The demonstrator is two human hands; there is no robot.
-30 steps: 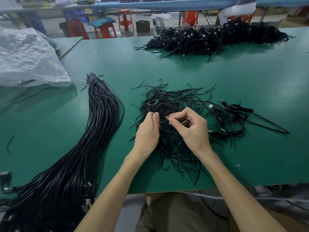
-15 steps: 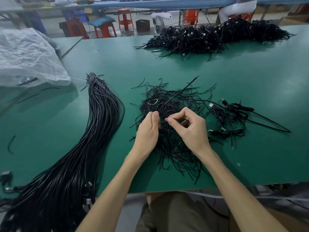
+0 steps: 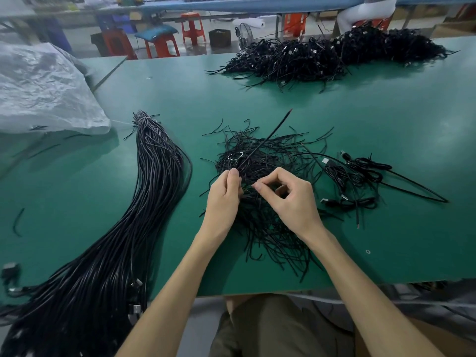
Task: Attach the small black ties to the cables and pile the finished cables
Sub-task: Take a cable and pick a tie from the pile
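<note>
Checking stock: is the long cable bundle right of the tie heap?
No, the long cable bundle lies left of the tie heap.

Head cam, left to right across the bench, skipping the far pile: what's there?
White plastic bag → long bundle of straight black cables → heap of loose black ties → small cluster of coiled cables with plugs.

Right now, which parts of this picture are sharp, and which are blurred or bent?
Head view: left hand and right hand are sharp over the tie pile; its left edge, by the plastic bag, is smeared; the table edges bow from the wide lens, with soft glare at right.
</note>
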